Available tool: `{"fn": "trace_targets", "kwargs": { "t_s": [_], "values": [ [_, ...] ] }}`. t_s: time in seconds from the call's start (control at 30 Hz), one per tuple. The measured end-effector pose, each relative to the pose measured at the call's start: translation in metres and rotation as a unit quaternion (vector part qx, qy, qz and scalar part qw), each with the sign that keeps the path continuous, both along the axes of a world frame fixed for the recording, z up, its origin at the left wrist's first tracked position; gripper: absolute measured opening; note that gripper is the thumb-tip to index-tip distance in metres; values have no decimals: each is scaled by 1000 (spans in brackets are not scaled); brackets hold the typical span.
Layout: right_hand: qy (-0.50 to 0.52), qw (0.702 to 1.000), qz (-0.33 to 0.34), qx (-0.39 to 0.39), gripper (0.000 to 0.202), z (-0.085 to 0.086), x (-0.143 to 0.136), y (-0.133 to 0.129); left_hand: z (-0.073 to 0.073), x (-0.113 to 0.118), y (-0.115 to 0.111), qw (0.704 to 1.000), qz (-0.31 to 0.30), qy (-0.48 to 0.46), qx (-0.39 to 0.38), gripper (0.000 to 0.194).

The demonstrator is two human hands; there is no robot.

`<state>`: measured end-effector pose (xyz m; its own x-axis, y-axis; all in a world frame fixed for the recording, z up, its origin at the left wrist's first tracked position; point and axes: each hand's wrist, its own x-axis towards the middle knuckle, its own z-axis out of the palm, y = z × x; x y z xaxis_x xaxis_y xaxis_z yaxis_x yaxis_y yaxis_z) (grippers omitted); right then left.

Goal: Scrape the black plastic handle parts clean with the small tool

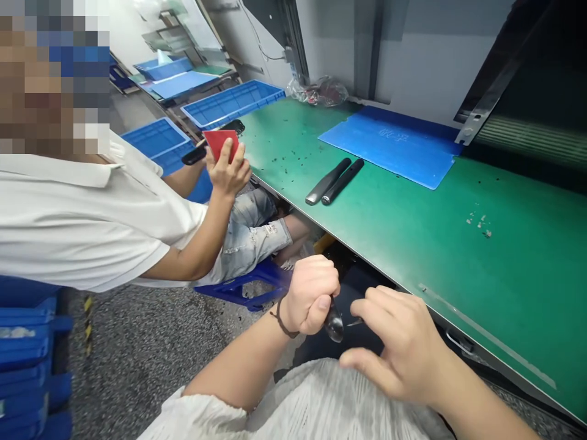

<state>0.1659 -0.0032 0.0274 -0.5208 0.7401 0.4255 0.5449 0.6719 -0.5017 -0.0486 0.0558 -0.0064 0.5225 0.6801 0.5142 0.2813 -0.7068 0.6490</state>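
Note:
My left hand is closed in a fist around a glossy black piece, whose rounded end sticks out below the thumb. Its other end is hidden in the fist. Just to the right, my right hand has curled fingers and a thumb held apart from them. A thin metal blade pokes out from under those fingers towards the black piece, with a small gap between them. The rest of the blade is hidden by the hand. Both hands are above my lap, in front of the table edge.
Two long black handle-shaped pieces lie side by side on the green table. Behind them is a blue sheet. A seated co-worker on the left holds a red pad and a black piece. Blue crates stand beyond.

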Motion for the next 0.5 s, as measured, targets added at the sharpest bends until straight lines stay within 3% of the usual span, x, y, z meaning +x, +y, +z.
{"fn": "trace_targets", "kwargs": {
  "t_s": [0.1, 0.23, 0.5],
  "values": [
    [-3, 1000, -3, -11, 55, -1, -9, 4, 2, 3, 0, 1000, -18, 0, 11, 57],
    [-8, 1000, -6, -1, 56, -1, -15, 7, 2, 4, 0, 999, -26, 2, 21, 56],
    [-43, 992, -37, 116, 53, -3, -13, 3, -3, 5, -7, 999, 25, -26, 21, 49]
  ]
}}
